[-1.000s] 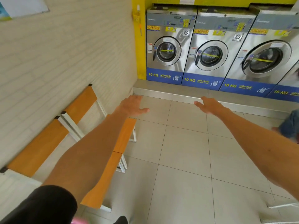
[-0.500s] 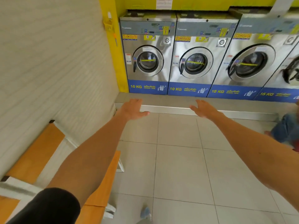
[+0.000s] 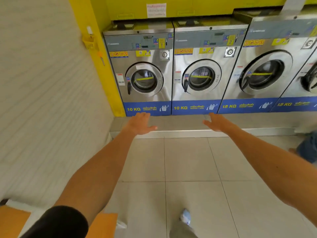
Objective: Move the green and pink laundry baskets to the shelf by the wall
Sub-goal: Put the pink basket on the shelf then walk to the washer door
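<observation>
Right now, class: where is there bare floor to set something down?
The tiled floor between the arms, up to the step under the washing machines. Crowded lower left by the orange bench, and right edge by a denim-clad person.

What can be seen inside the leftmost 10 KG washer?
Through the shut round door of the leftmost 10 KG washer, only a dark drum interior and a yellow strip across the glass show. Blur and reflections hide whether any laundry is inside.

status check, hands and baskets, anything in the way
Left hand and right hand open, no grip on anything. No green or pink basket in view. Washers ahead, floor between clear.
</observation>
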Motion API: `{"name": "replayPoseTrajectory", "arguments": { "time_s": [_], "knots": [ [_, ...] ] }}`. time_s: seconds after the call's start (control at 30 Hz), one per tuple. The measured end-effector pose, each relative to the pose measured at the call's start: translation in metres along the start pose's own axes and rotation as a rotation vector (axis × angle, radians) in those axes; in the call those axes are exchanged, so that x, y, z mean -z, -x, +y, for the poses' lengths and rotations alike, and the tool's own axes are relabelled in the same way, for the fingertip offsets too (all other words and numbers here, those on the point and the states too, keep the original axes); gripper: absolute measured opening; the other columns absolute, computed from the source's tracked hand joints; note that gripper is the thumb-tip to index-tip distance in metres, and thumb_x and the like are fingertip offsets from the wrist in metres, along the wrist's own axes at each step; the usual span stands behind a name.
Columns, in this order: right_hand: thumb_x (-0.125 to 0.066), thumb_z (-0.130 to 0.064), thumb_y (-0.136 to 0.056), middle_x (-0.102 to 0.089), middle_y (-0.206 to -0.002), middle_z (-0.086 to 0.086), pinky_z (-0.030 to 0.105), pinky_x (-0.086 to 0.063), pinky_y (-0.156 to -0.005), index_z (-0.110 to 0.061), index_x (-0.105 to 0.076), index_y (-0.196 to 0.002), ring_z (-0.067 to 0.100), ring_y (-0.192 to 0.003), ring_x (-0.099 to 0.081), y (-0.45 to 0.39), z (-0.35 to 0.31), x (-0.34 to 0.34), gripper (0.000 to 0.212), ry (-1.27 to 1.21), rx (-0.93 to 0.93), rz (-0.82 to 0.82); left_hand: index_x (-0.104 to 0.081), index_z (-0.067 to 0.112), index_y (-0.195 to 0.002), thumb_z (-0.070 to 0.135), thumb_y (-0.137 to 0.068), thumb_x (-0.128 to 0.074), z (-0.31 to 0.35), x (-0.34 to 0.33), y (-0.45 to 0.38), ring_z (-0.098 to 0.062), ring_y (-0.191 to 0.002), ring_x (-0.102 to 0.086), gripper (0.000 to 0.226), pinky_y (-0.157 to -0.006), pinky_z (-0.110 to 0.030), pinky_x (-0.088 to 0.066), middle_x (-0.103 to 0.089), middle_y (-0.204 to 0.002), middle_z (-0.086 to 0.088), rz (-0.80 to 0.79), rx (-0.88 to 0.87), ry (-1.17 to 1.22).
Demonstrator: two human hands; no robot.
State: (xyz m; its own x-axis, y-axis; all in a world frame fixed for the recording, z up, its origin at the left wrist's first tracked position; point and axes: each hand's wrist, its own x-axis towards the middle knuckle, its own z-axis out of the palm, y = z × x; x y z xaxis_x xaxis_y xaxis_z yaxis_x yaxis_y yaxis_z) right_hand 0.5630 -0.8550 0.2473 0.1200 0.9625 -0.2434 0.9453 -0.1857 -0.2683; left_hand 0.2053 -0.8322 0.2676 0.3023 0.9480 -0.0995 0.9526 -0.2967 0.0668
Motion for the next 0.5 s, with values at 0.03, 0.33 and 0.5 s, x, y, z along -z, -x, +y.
{"name": "replayPoseTrajectory", "arguments": {
  "time_s": [0.03,0.33,0.5],
  "knots": [
    [-0.046,-0.047,-0.103,-0.034,-0.158,0.020,0.048,-0.033,-0.116,-0.002,-0.025,-0.157,0.037,-0.145,-0.035,-0.025,0.002,0.007,0.074,0.012,-0.011,-0.018,-0.037,0.011,-0.150,0.066,-0.087,-0.057,0.000,0.003,-0.024,-0.031,-0.140,-0.040,0.086,-0.110,-0.049,-0.039,-0.043,-0.153,-0.010,0.001,-0.001,0.001],
    [-0.050,-0.047,-0.101,-0.040,-0.153,0.024,0.046,-0.038,-0.110,-0.004,-0.019,-0.159,0.039,-0.140,-0.041,-0.227,0.010,0.104,0.079,0.032,0.025,-0.081,-0.048,0.010,-0.135,0.065,-0.086,-0.060,0.010,0.043,-0.228,-0.029,-0.120,-0.055,0.074,-0.095,-0.043,-0.049,-0.057,-0.130,-0.010,0.096,-0.006,0.150],
    [-0.052,-0.043,-0.102,-0.030,-0.160,0.021,0.046,-0.035,-0.114,-0.004,-0.017,-0.159,0.038,-0.145,-0.034,-0.315,0.000,0.116,0.078,0.054,0.047,-0.112,-0.049,0.010,-0.133,0.064,-0.086,-0.061,-0.002,0.041,-0.316,-0.026,-0.116,-0.055,0.073,-0.096,-0.041,-0.050,-0.058,-0.129,-0.010,0.078,-0.006,0.107]
  ]
}}
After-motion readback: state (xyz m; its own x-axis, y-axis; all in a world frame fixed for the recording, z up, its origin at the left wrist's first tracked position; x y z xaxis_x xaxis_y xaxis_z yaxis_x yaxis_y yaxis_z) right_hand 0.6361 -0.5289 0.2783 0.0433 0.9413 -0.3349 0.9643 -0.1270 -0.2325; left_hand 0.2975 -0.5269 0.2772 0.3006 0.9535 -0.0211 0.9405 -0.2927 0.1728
